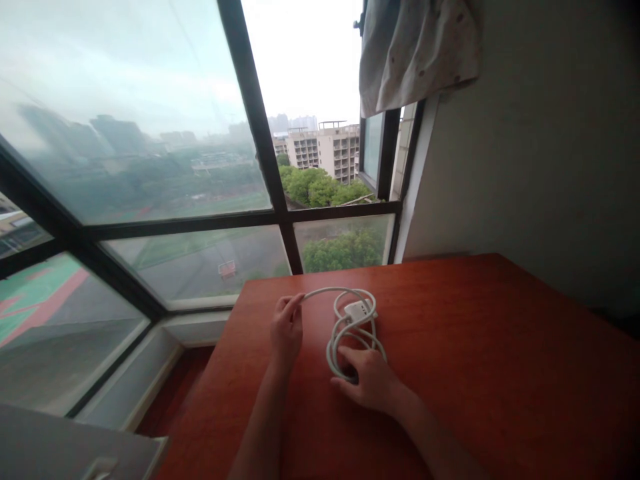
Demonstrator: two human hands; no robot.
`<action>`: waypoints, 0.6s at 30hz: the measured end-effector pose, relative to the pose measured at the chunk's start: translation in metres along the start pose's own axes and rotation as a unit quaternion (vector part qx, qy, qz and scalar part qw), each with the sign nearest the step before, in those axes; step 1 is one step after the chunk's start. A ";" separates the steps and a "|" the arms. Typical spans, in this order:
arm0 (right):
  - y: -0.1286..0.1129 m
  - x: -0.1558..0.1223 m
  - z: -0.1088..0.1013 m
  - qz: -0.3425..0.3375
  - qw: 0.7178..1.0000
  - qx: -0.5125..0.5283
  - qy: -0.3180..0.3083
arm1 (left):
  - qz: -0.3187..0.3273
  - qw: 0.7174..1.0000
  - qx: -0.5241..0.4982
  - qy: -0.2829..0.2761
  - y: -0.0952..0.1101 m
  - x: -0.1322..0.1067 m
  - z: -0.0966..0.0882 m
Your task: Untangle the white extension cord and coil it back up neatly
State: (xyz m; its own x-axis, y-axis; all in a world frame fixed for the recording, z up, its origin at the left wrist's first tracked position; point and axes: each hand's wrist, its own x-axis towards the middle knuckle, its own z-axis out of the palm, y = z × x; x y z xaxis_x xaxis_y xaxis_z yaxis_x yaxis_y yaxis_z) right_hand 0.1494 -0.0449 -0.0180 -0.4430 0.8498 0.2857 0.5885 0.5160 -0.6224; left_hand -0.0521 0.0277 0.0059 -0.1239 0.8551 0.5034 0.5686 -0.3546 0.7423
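A white extension cord (330, 358) lies in loose loops on the reddish-brown table, with its white socket block (357, 311) inside the upper loops. My left hand (287, 328) pinches a stretch of the cord at the left, thumb and fingers together. From there the cord arcs right to the coil. My right hand (373, 379) is at the lower side of the coil, thumb and forefinger curled around the loops with a gap between their tips. Its other fingers are mostly hidden, and the cord's plug cannot be made out.
The wooden table (480, 347) reaches the window frame (200, 227) and the grey wall (530, 147). A curtain (417, 53) hangs at the upper right, beside an opened window pane. At the lower left stands a pale panel (65, 440), with dark red floor beyond it.
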 end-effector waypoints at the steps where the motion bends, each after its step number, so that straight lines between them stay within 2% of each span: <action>1: -0.001 0.000 0.001 -0.002 1.000 -0.009 -0.009 | 0.020 1.000 0.020 -0.008 0.002 0.000 -0.001; 6: -0.006 -0.001 0.000 -0.009 0.999 -0.013 -0.029 | 0.042 0.993 0.097 -0.046 0.008 -0.005 0.003; 10: -0.007 0.000 -0.012 -0.037 0.998 0.050 -0.017 | 0.034 0.988 0.130 -0.077 0.009 -0.007 0.005; 12: -0.001 0.002 -0.019 -0.022 0.995 0.094 0.027 | 0.034 0.987 0.132 -0.089 0.010 -0.007 0.005; 14: 0.013 0.003 -0.025 0.032 0.986 0.119 0.112 | 0.029 0.986 0.132 -0.102 0.010 -0.007 0.005; 16: 0.032 0.005 -0.027 0.110 0.967 0.098 0.207 | 0.020 0.983 0.135 -0.123 0.011 -0.007 0.005; 18: 0.052 0.005 -0.026 0.171 0.950 0.037 0.260 | 0.014 0.979 0.133 -0.151 0.012 -0.007 0.005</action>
State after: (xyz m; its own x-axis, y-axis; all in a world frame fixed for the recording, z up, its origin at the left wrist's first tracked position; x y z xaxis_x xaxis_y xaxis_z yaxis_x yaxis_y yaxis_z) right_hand 0.1953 -0.0109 -0.0296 0.1710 0.9147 0.3663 0.5802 0.2070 -0.7877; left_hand -0.0406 0.0196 0.0089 0.1179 0.9340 0.3374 0.7654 -0.3019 0.5683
